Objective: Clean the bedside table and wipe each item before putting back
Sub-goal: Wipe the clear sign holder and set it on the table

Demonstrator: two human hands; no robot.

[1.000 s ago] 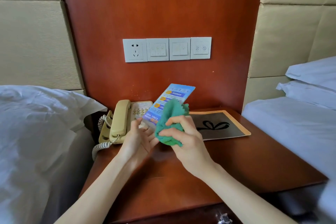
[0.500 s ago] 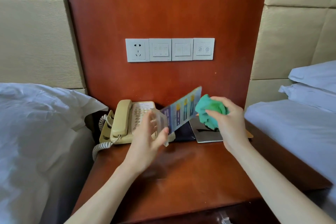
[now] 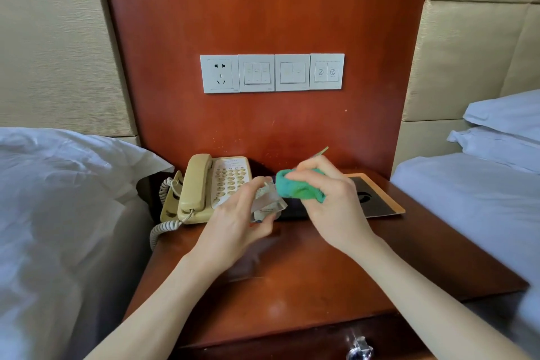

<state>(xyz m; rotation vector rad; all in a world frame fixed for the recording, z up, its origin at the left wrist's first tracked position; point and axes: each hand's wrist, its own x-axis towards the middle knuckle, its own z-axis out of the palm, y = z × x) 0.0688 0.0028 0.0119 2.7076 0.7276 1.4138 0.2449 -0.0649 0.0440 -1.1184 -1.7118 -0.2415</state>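
Note:
My left hand [image 3: 239, 219] grips the clear base of an acrylic sign stand [image 3: 267, 202] above the wooden bedside table [image 3: 292, 280]. The stand lies almost edge-on to me, and its top corner shows behind my right hand. My right hand [image 3: 330, 207] clutches a bunched green cloth [image 3: 298, 188] and presses it against the stand. A beige corded telephone [image 3: 210, 187] sits at the back left of the table. At the back right lies a dark mat with an orange border [image 3: 377, 199], partly hidden by my right hand.
A white switch and socket panel [image 3: 271, 73] is on the red wood wall panel behind the table. Beds with white linen flank the table, one on the left [image 3: 58, 213] and one on the right [image 3: 473, 199]. A drawer knob [image 3: 359, 348] shows at the front.
The sign stand has turned from facing me to nearly edge-on. My right hand with the cloth swung out to the right, then came back onto the stand near my left hand.

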